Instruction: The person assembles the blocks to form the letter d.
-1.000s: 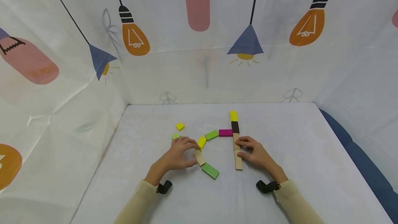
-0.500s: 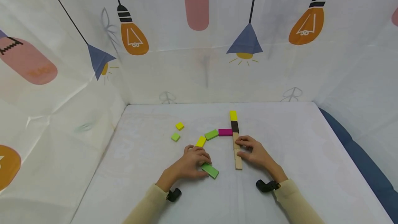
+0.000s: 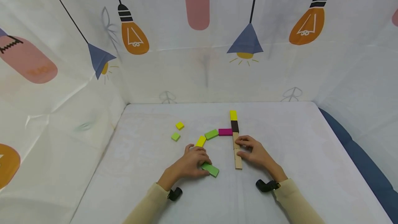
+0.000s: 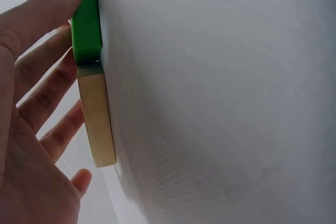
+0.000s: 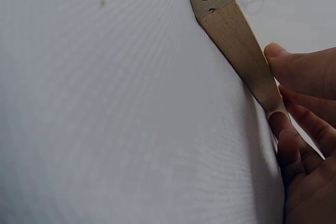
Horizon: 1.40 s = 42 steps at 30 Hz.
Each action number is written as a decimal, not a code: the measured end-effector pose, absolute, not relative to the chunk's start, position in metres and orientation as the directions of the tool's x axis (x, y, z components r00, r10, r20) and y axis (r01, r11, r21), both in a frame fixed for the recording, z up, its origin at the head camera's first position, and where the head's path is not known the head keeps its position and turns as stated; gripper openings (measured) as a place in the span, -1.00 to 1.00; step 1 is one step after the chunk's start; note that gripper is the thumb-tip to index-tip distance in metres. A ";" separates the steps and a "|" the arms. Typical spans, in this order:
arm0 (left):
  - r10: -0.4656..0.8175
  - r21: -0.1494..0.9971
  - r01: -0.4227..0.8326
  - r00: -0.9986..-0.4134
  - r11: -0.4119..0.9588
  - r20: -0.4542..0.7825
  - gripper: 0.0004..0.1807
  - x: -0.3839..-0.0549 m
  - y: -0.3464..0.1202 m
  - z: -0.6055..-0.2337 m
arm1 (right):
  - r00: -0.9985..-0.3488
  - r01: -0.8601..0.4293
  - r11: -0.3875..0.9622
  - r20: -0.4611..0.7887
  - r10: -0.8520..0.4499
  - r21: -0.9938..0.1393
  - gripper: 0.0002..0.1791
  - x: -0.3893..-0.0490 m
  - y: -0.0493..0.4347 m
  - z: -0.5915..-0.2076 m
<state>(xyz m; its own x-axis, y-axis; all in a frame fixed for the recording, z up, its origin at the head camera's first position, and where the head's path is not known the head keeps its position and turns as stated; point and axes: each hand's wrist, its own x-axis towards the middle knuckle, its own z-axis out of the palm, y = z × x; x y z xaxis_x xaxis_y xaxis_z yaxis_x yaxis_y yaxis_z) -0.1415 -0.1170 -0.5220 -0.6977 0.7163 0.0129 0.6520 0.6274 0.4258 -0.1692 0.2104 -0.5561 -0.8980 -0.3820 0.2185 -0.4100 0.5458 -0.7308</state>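
My left hand (image 3: 191, 163) spans the joint of a green block (image 3: 212, 170) and a plain wooden block (image 4: 96, 116). Its thumb is on the green block's near side and the fingers reach over to the far side, pinching it; in the head view the hand covers the wooden block. My right hand (image 3: 256, 152) rests along the right side of two plain wooden blocks laid end to end, fingertips at the far block (image 3: 236, 140), thumb at the near block (image 3: 238, 160). The number 66 marks one end in the right wrist view.
A black block (image 3: 234, 126) and a yellow block (image 3: 233, 115) extend the straight row. Leftward from it curve a magenta block (image 3: 225, 132), a light green block (image 3: 211, 134) and a yellow block (image 3: 200, 141). Small yellow (image 3: 179, 126) and lime (image 3: 175, 137) pieces lie apart on the white table.
My left hand has moved right and nearer, from the plain block to the green block, which has shifted slightly at its right end. My right hand keeps its place.
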 end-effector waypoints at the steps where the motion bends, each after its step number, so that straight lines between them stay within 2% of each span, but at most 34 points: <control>1: 0.716 0.420 0.654 -0.698 0.629 0.015 -0.75 -0.141 -0.117 -0.522 | -0.898 -0.408 0.545 0.215 -0.384 -0.733 -0.57 -0.169 0.210 -0.556; 13: 0.695 0.413 0.633 -0.719 0.654 0.001 -0.62 -0.143 -0.114 -0.520 | -0.904 -0.386 0.557 0.183 -0.386 -0.735 -0.56 -0.170 0.209 -0.555; 18: 0.649 0.491 0.598 -0.756 0.634 0.083 -0.53 -0.150 -0.128 -0.511 | -0.899 -0.399 0.553 0.192 -0.394 -0.731 -0.57 -0.170 0.208 -0.554; 23: 0.562 0.541 0.578 -0.798 0.610 0.219 -0.43 -0.171 -0.150 -0.505 | -0.893 -0.424 0.550 0.231 -0.387 -0.720 -0.58 -0.168 0.210 -0.554; 31: 0.332 0.589 0.446 -0.895 0.674 0.298 -0.32 -0.196 -0.183 -0.504 | -0.888 -0.436 0.555 0.239 -0.392 -0.709 -0.56 -0.168 0.210 -0.555; 36: 0.236 0.639 0.378 -0.925 0.671 0.299 -0.30 -0.211 -0.191 -0.507 | -0.898 -0.414 0.558 0.222 -0.380 -0.720 -0.55 -0.168 0.210 -0.555; 42: 0.168 0.689 0.271 -0.962 0.672 0.215 -0.32 -0.223 -0.192 -0.510 | -0.893 -0.423 0.550 0.230 -0.386 -0.720 -0.56 -0.167 0.209 -0.554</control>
<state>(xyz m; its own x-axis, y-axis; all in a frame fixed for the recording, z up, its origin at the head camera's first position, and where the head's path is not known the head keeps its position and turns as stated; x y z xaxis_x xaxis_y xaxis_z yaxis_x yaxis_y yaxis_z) -0.2232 -0.1924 -0.5105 -0.9620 0.1685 0.2147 0.2714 0.6717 0.6893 -0.1672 0.2088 -0.5542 -0.8935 -0.3855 0.2304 -0.4230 0.5500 -0.7201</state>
